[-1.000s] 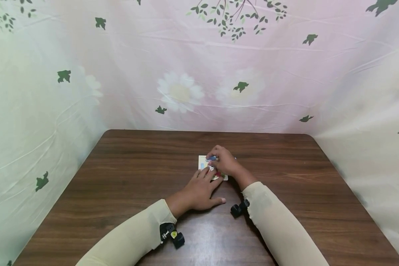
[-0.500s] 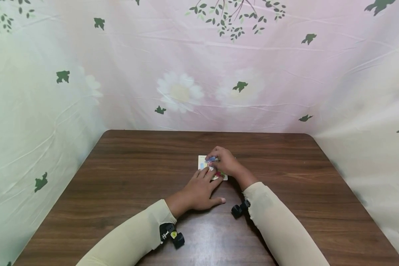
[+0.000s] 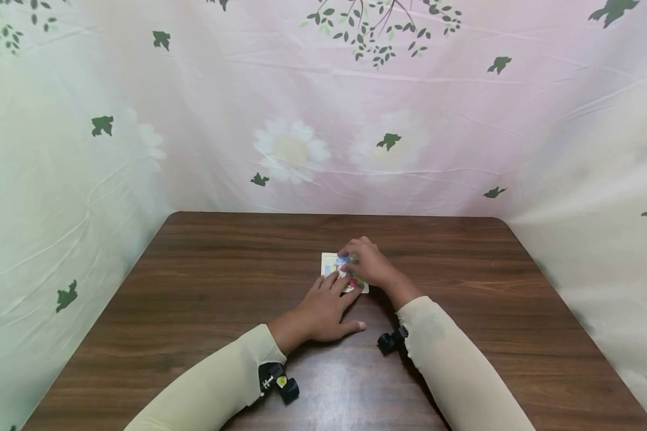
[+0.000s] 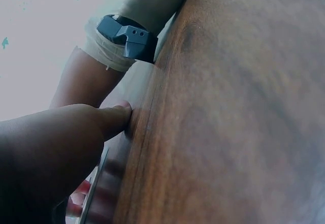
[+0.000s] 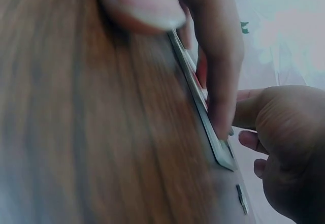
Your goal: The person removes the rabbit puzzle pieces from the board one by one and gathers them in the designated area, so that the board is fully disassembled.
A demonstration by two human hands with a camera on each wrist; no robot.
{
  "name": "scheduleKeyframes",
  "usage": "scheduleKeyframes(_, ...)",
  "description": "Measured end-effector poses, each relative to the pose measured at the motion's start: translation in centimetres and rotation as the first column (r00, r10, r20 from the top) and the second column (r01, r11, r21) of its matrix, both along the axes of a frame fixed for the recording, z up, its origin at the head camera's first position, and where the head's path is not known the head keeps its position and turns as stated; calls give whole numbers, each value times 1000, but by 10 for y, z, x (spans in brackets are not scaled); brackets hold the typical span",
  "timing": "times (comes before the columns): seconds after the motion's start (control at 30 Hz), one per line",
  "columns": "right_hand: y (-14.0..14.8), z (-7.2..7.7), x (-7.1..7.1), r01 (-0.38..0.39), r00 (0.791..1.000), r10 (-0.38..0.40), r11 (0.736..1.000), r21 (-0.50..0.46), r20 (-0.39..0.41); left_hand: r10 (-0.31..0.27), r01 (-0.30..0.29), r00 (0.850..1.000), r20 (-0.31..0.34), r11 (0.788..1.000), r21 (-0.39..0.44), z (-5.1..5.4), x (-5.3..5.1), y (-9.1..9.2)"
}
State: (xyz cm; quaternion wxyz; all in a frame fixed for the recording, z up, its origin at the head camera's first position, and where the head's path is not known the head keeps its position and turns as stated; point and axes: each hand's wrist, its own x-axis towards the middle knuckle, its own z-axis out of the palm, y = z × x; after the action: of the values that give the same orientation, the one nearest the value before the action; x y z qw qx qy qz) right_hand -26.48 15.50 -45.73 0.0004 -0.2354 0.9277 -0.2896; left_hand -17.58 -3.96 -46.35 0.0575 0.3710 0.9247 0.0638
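Note:
A small white board (image 3: 327, 258) with a coloured picture lies flat on the table. My left hand (image 3: 323, 311) rests over its near edge, fingers stretched out and thumb spread to the side. My right hand (image 3: 371, 262) is at the far right part of the board, with curled fingers and thumb at either side of a small blue piece (image 3: 343, 261), possibly a puzzle piece. Other coloured parts show between the hands. In the right wrist view the thin board (image 5: 223, 155) appears edge-on, with a left finger on it and the right hand (image 5: 284, 132) behind. Both hands hide much of the picture.
The brown wooden table (image 3: 221, 263) extends around the board on all sides. Printed cloth (image 3: 323, 120) hangs behind it and at both sides. A small dark flat thing (image 5: 242, 198) shows beyond the board in the right wrist view. Each wrist carries a black camera.
My right hand has shifted slightly to the right, and its fingers have parted a little. The blue piece sits slightly lower and shows more between them. My left hand stays still.

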Motion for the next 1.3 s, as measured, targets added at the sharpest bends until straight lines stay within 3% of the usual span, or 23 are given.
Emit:
scheduleKeyframes(0.53, 13, 3, 2, 38, 999, -38, 999, -4, 15, 2, -2, 1000, -10, 1000, -16, 1, 0, 1)
scheduleKeyframes(0.93, 11, -3, -1, 69, 995, -70, 997, 16, 77, 6, -7, 1000, -9, 1000, -21, 1, 0, 1)
scheduleKeyframes(1.3, 13, -4, 2, 80, 995, -74, 993, -83, 68, 6, -6, 1000, -23, 1000, -17, 2, 1, 1)
